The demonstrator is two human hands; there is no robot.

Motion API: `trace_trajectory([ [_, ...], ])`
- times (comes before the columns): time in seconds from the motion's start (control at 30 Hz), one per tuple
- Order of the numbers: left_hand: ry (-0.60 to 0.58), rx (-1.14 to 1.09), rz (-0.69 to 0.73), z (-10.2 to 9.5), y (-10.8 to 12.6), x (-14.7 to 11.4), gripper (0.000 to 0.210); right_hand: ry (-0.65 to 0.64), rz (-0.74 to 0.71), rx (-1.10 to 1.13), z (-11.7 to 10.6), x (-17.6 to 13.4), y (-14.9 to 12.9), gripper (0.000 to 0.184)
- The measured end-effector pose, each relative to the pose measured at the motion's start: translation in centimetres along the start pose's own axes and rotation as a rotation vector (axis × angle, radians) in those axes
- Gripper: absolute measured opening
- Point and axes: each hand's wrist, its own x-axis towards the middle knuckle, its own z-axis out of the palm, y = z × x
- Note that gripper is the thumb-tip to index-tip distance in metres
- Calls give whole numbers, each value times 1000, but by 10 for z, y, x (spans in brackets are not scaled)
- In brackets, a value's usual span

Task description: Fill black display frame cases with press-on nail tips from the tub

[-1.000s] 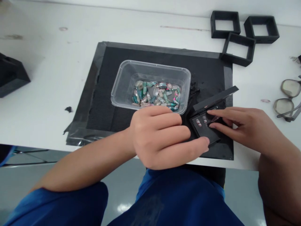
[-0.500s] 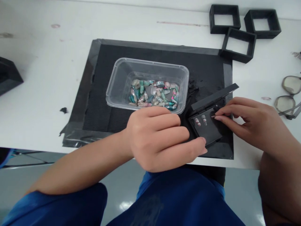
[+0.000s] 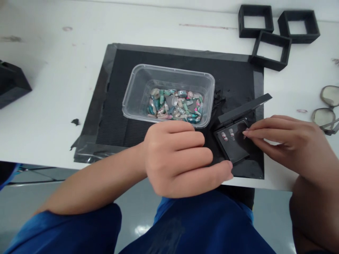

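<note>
My right hand (image 3: 286, 139) pinches a small decorated press-on nail (image 3: 244, 134) at the right side of an open black case (image 3: 237, 150). Two more false nails (image 3: 228, 135) lie in a row on the case's dark inner surface, and its lid (image 3: 245, 108) stands raised at the back. My left hand (image 3: 180, 160) is closed, fingers curled and thumb pointing toward the case's front edge; whatever it may hold is hidden. Beyond my left hand sits a clear plastic tub (image 3: 169, 70) with many loose false nails (image 3: 176, 106) in green, pink and clear tones.
A black ribbed mat (image 3: 159, 56) with taped edges lies under the tub and case. Three black square frames (image 3: 271, 65) stand at the back right, with eyeglasses (image 3: 324, 116) at the right edge. A black object (image 3: 12, 84) is at the far left of the white table (image 3: 53, 130).
The nail in my right hand's fingers is now lower, at the case surface, and turned more upright. My left hand stays closed in nearly the same place. The view has shifted slightly.
</note>
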Motion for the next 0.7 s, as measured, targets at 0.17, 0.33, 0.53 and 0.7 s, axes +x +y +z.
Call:
trace_trajectory([
  [0.17, 82, 45, 84, 2, -3, 5, 34, -29, 25, 98, -6, -1, 13, 13],
  [0.33, 84, 70, 101, 4, -7, 6, 37, 5, 59, 130, -5, -2, 17, 12],
  [0.53, 101, 59, 110, 4, -11, 5, 32, 64, 54, 143, 2, 2, 15, 10],
  [0.7, 76, 74, 93, 5, -10, 5, 34, 13, 144, 260, 9, 6, 10, 12],
])
